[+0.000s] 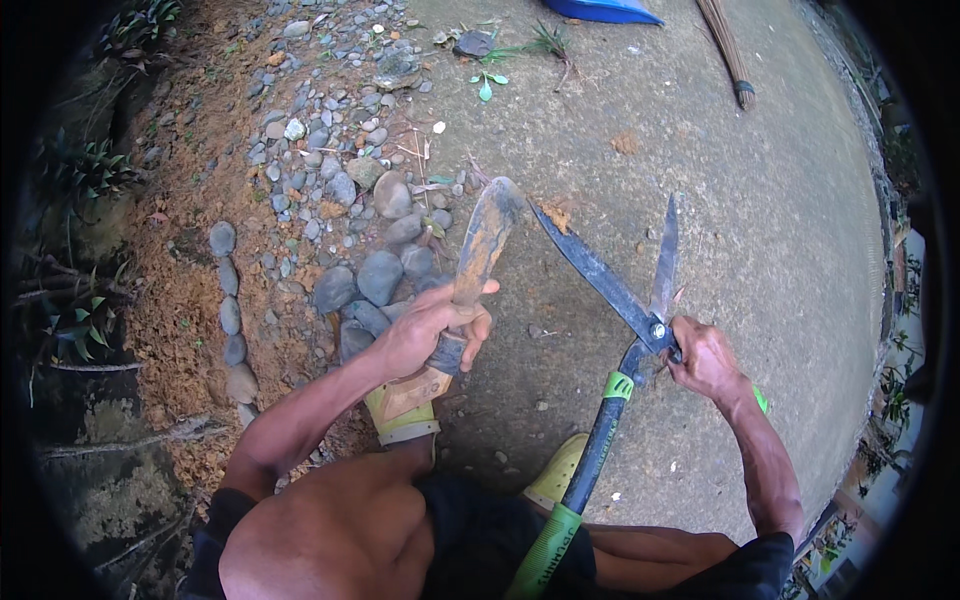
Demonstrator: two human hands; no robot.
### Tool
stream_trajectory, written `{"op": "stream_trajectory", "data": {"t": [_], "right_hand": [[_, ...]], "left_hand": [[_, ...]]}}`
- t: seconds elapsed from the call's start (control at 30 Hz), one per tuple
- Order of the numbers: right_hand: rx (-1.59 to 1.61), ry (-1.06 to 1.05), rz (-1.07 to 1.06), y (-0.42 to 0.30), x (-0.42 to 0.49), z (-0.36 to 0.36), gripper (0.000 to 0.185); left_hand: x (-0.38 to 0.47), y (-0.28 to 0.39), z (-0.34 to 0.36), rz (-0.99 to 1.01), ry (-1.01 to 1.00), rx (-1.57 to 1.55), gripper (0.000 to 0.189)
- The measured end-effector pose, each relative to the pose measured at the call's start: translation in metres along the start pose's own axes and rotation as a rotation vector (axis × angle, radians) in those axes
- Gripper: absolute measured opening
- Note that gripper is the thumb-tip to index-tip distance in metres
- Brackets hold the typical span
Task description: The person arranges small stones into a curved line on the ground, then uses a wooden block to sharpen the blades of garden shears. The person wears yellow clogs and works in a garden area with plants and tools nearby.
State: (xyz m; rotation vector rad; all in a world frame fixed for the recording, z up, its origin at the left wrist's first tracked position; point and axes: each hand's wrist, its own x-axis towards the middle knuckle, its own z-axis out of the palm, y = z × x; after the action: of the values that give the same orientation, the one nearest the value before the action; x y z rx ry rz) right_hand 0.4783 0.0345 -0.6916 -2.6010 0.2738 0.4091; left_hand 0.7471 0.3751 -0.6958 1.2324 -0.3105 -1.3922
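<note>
My left hand (431, 330) is closed round the grip of a short machete with a wooden handle end (416, 391). The machete's blade (487, 236) points away from me and is smeared with soil. My right hand (705, 356) grips a pair of hedge shears (596, 274) close beside the pivot bolt. The shears' blades are spread apart, with a clump of soil near one tip. One green and black shear handle (592, 457) runs back towards my lap; the other is mostly hidden by my right hand and arm. The blades of the two tools do not touch.
Rounded stones (380, 276) and gravel lie on reddish soil at left, beside a curved row of stones (229, 315). On the concrete (780, 225) are pulled weeds (555, 41), a blue plastic item (604, 9) and a stick broom (727, 52). Yellow-green clogs (559, 472) are on my feet.
</note>
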Motion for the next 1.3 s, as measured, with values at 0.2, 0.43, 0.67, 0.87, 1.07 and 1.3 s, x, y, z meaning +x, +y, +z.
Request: {"op": "stream_trajectory", "data": {"t": [0.2, 0.43, 0.67, 0.87, 1.07, 1.3], "right_hand": [[-0.047, -0.061, 0.022, -0.001, 0.009, 0.002, 0.029], [-0.125, -0.123, -0.065, -0.006, 0.016, 0.001, 0.033], [-0.117, -0.203, -0.054, -0.014, 0.028, 0.006, 0.032], [-0.088, -0.16, -0.047, -0.001, 0.02, -0.005, 0.024], [-0.155, 0.001, 0.033, 0.017, 0.0, -0.029, 0.025], [-0.433, 0.066, 0.162, 0.029, 0.004, -0.064, 0.024]], "left_hand": [[0.043, 0.009, -0.019, 0.136, 0.459, 0.77, 0.058], [0.047, 0.031, -0.02, -0.012, 0.458, 0.657, 0.039], [0.056, 0.026, -0.015, -0.017, 0.356, 0.401, 0.031], [0.033, 0.016, -0.006, 0.113, 0.202, 0.287, 0.041], [0.021, -0.03, 0.003, 0.055, 0.22, 0.464, 0.04], [0.115, -0.064, 0.041, -0.02, 0.263, 0.382, 0.057]]}}
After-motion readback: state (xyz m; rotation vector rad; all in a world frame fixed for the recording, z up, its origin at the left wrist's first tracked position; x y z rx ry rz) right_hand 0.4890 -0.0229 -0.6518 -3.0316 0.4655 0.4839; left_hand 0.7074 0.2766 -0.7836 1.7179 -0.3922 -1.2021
